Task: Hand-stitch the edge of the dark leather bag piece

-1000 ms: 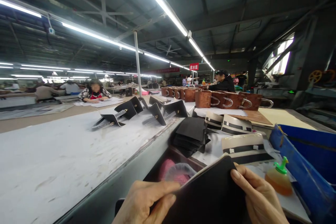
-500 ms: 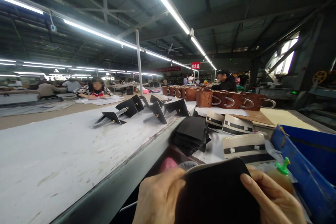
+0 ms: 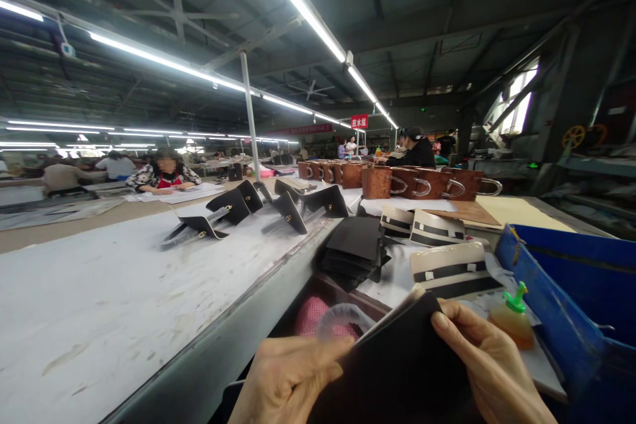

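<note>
Where lamps converge, red sign [image 3: 359, 121] "胶水组"

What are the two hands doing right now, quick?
Left hand: closed on the left edge of the black leather piece.
Right hand: closed on the same piece's right edge, fingers on top.

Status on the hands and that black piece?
Left hand and right hand both grip black piece. Held above bench edge. Glue bottle just right, not touching.
</note>
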### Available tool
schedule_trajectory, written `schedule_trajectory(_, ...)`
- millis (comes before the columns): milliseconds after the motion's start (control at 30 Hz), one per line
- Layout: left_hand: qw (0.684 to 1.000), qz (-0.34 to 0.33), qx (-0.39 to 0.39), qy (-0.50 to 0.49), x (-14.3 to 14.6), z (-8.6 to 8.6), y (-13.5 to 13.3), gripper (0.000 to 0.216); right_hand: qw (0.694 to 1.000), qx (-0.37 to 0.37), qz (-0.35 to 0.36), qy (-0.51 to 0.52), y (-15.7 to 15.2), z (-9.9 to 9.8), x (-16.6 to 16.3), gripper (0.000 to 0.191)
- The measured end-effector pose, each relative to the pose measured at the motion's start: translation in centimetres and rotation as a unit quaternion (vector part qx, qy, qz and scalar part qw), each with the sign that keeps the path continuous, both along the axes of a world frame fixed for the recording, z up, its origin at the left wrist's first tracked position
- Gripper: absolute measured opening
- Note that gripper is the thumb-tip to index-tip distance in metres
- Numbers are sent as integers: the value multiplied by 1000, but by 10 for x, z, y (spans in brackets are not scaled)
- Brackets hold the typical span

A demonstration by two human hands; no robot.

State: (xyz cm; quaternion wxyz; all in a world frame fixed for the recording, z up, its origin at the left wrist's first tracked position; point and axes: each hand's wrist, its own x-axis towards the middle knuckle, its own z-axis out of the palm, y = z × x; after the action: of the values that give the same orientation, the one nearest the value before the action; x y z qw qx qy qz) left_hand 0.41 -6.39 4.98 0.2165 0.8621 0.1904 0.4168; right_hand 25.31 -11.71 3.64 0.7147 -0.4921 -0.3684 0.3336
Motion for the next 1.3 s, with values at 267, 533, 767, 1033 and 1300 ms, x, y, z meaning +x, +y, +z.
schedule_trajectory(267,989,-106,-52,-91,1,-12,13,52,996,61,-31,-49,5,-5,11,41)
schedule_trajectory(533,979,50,-192,-36,15,3,22,23,989,100,-63,-90,2,-1,7,39)
schedule_trajectory(767,974,36,-202,-96,22,1,17,12,988,121,-55,-85,1,0,10,37)
schedule_trajectory(1033,988,-2,-114,-108,20,-2,20,16,997,78,9,24,6,4,12,38)
schedule_trajectory(1300,978,33,-199,-60,32,5,15,17,991,128,-26,36,6,3,9,38)
